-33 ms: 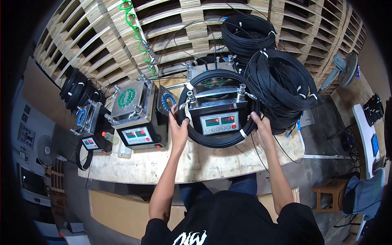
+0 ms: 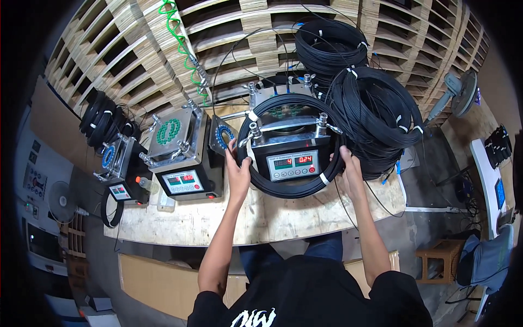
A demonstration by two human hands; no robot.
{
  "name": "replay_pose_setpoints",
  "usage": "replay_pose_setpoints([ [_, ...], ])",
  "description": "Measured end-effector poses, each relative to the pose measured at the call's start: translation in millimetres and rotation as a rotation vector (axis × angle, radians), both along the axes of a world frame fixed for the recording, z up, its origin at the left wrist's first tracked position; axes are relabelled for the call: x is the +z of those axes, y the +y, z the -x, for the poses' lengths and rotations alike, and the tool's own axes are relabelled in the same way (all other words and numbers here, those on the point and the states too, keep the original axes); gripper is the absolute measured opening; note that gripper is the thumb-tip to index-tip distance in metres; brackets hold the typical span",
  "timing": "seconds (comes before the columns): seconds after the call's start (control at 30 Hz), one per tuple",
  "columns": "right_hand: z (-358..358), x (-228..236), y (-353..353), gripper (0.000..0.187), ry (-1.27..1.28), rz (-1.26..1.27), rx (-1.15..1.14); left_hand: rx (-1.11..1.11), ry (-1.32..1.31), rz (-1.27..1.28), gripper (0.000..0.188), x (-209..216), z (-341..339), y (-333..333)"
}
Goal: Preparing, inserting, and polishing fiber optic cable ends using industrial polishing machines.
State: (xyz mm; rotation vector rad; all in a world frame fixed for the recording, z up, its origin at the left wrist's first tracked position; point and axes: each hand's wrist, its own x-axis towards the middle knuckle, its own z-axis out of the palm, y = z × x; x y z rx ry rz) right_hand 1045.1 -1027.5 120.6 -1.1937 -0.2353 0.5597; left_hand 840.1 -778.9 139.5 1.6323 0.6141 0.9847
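Note:
A coil of thin black cable [image 2: 283,192], tied with white bands, is held upright between my two hands. My left hand [image 2: 238,171] grips its left side, thumb on the near face. On the opposite side my right hand [image 2: 351,169] closes round the ring with the thumb on top. Through the coil shows a polishing machine [image 2: 291,165] with a lit red display, a metal top plate and clamp posts. Thin cables run up from its top, and a loose cable end hangs below the coil near my right hand.
Left of the coil stand a second polishing machine [image 2: 182,163] with a green-studded plate and a smaller one [image 2: 120,169]. Stacked black cable coils [image 2: 376,114] rise at the right. A small bottle [image 2: 144,182] sits between the machines on the wooden table [image 2: 218,223]. A fan [image 2: 460,92] stands far right.
The coil and both hands stay almost in place. My right thumb has shifted slightly up on the ring. A thin cable behind the coil now arcs farther left.

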Motion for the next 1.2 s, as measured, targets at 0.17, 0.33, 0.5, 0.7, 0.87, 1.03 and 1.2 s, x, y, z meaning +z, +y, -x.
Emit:
replay_pose_setpoints([
  [0.17, -7, 9, 14, 0.076, 0.039, -0.094, -0.070, -0.055, -0.110, 0.045, 0.047, 6, -9, 4],
  [0.33, -13, 12, 29, 0.068, -0.068, -0.024, -0.123, -0.128, -0.101, 0.104, 0.051, 2, -7, 14],
  [0.5, -15, 1, 40, 0.062, -0.088, -0.042, -0.192, -0.080, -0.138, 0.071, 0.055, 0, -13, 11],
  [0.7, -14, -6, 49, 0.061, -0.136, -0.023, -0.279, 0.000, -0.157, 0.010, 0.058, -6, -17, 8],
  [0.87, -12, -4, 50, 0.063, -0.141, -0.016, -0.305, 0.058, -0.170, 0.004, 0.059, -10, -21, 6],
  [1.03, -12, -4, 49, 0.063, -0.157, -0.017, -0.298, 0.060, -0.148, -0.009, 0.059, -10, -20, 8],
  [1.2, -12, -2, 48, 0.063, -0.179, 0.012, -0.276, 0.049, -0.140, -0.001, 0.059, -8, -18, 8],
])
